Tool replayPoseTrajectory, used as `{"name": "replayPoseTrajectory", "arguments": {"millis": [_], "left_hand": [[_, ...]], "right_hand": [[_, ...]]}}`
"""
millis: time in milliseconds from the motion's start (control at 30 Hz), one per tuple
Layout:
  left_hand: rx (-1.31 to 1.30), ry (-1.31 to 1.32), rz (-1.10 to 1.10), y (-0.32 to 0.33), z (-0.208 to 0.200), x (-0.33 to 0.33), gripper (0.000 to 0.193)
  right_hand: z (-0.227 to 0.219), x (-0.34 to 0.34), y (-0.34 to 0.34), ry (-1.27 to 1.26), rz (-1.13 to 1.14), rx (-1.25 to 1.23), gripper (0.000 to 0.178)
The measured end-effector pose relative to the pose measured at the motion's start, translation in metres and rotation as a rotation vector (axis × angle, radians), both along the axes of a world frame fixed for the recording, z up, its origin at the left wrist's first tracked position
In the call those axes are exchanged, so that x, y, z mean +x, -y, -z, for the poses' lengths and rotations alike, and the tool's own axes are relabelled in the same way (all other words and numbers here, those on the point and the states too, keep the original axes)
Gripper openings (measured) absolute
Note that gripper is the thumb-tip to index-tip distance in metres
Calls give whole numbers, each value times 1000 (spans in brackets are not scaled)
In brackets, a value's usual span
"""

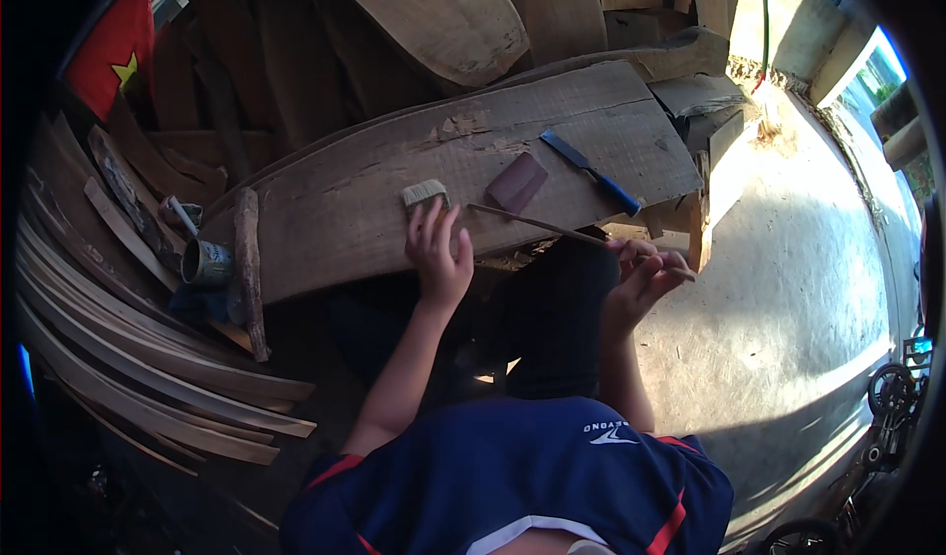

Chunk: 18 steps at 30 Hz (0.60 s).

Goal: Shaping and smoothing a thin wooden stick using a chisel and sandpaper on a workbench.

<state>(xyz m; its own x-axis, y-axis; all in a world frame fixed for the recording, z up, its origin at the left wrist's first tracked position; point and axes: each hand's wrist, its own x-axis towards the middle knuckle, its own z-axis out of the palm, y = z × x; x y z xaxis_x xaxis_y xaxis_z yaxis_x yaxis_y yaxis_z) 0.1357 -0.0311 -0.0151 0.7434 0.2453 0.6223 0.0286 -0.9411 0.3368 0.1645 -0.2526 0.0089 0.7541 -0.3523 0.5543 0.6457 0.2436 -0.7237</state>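
Note:
My left hand (440,256) reaches over the plank bench, fingers stretched and thumb apart. Its fingertips overlap the dark end of a flat brush (424,194) with pale bristles; whether they press on it is hard to see. In my right hand (642,284) a thin wooden stick (547,226) is pinched between fingers and thumb. The stick slants up to the left, its far tip near the left fingers. Between the hands, on the bench, lies a reddish-brown sheet of sandpaper (517,181). A blue-handled chisel (591,172) rests to its right.
The broad wooden bench (335,215) crosses before my knees. At its left end stand a rough upright stick (248,274) and a tin can (206,262). Curved wooden strips (168,358) pile up at the left. Large boards (434,13) lean behind. A bicycle-like machine (872,451) stands far right.

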Motion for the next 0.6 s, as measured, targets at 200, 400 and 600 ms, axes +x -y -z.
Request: {"name": "replayPoseTrajectory", "arguments": {"millis": [200, 400, 600], "left_hand": [[-505, -99, 525, 28, -49, 57, 17], [-271, -536, 733, 81, -51, 147, 28], [346, -356, 1093, 92, -14, 197, 44]], "right_hand": [[12, -8, -1, -48, 83, 53, 15], [11, -2, -3, -52, 122, 110, 16], [2, -4, 6, -75, -11, 78, 14]]}}
